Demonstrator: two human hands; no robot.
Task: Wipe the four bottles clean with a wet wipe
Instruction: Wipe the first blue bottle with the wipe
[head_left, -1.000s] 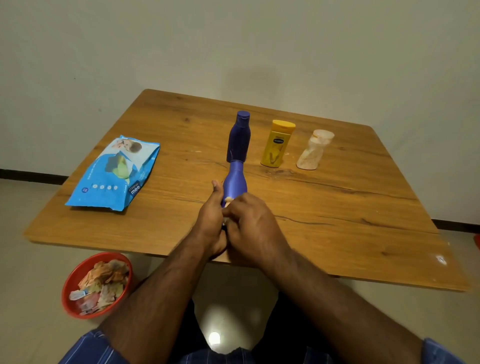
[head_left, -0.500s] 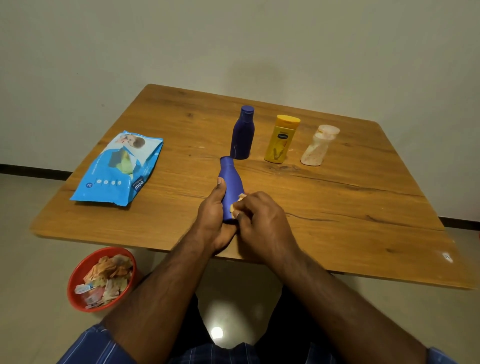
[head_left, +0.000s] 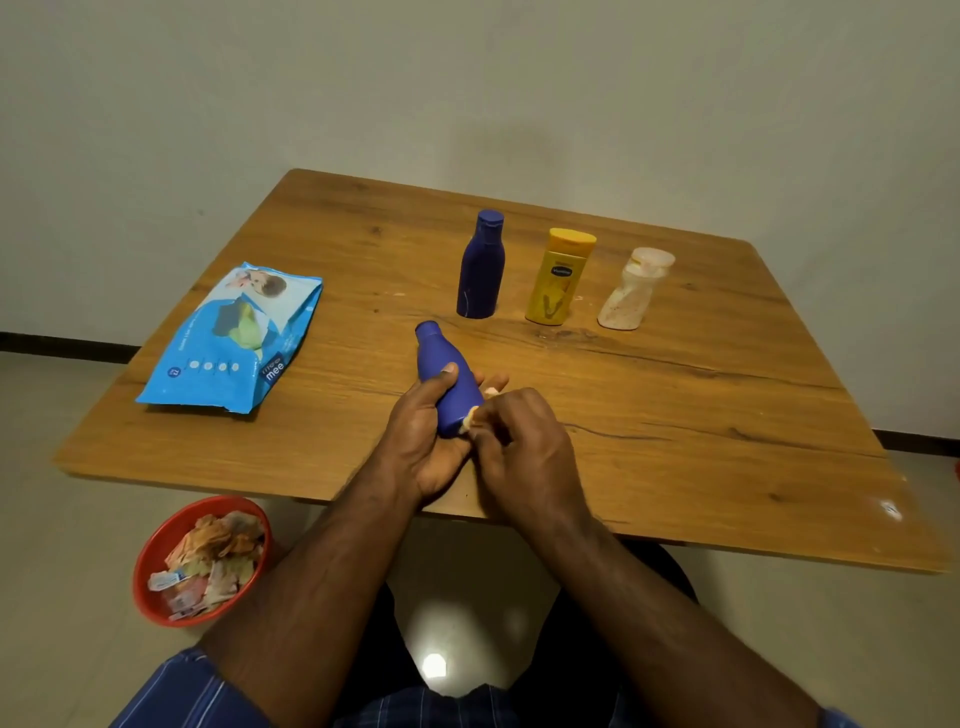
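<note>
- The left hand (head_left: 423, 441) grips a blue bottle (head_left: 448, 383): the thumb is curled over the top of its body and the fingertips show on the far side, so the fingers wrap underneath it.
- That bottle is tilted, its cap pointing away from the person and to the left, its base toward the palm; it is held over the near middle of the table (head_left: 701, 415).
- The right hand (head_left: 524, 447) is curled, pinching a small pale wipe (head_left: 474, 414) against the bottle's lower end. Most of the wipe is hidden by the fingers.
- Both hands touch at the bottle's base, close to the table's near edge.
- Three more bottles stand upright in a row farther back: a dark blue bottle (head_left: 482, 267), just beyond the held one's cap, a yellow bottle (head_left: 558, 278) beside it, and a pale bottle (head_left: 631, 296) at the right end. They stand near one another but apart.
- A blue pack of wipes (head_left: 234, 338) lies flat on the table's left side, well apart from the hands.
- Bare wood lies right of the hands, out to the right edge and near corner.
- On the floor, left of the forearms and below the table's near edge, sits a red bowl (head_left: 150, 561) with crumpled used wipes in it.
</note>
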